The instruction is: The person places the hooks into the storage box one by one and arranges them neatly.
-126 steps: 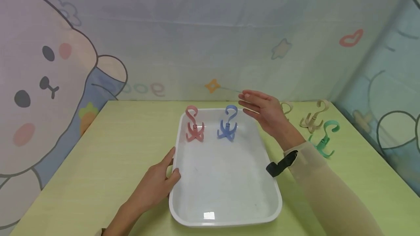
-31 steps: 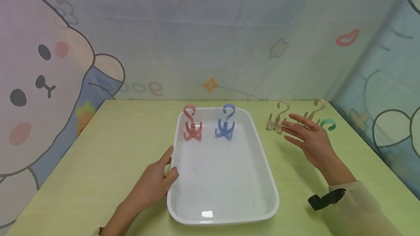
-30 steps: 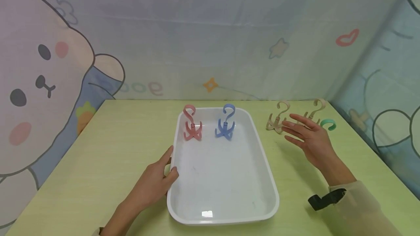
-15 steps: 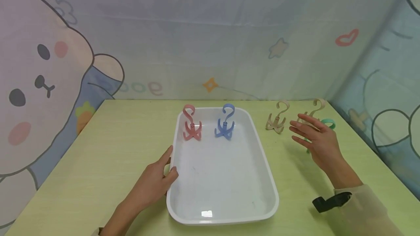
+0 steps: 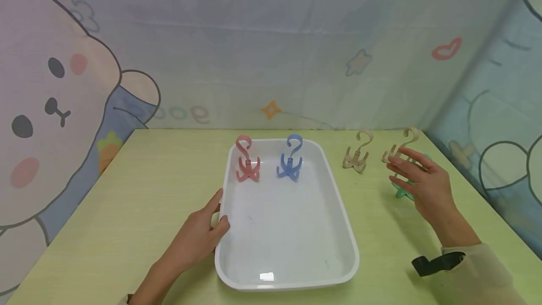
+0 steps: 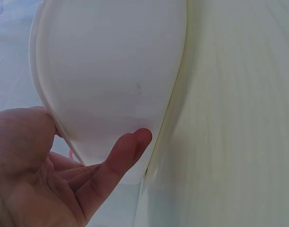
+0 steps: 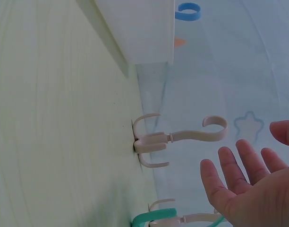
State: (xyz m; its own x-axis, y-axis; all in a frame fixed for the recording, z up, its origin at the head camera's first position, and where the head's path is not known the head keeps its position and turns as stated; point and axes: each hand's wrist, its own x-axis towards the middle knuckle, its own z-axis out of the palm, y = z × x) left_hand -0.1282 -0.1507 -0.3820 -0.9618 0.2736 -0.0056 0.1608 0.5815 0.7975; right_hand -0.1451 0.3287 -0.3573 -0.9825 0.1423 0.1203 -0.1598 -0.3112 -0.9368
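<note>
My left hand [image 5: 199,236] holds the left side of a white tray [image 5: 288,239], its thumb over the rim and its fingers against the outer wall [image 6: 111,85]. Inside the tray's far end stand a pink four-claw hanging hook [image 5: 248,171] and a blue one [image 5: 290,169]. Fingers spread, my right hand [image 5: 429,189] hovers on the right, partly covering a green claw hook [image 5: 402,194]. Just behind it stands a beige claw hook [image 5: 410,136]. Another beige claw hook [image 5: 355,161] stands upright between that hand and the tray. My right hand holds nothing.
The pale yellow-green table [image 5: 169,168] ends at a printed cloth backdrop [image 5: 237,60] behind and another cloth side [image 5: 508,164] on the right. A black strap [image 5: 438,263] sits on my right wrist, outside the cream sleeve.
My right hand has moved from over the tray's far right corner to the right, toward the green hook, now coming nearer it. My left hand and the hooks stay in place.
</note>
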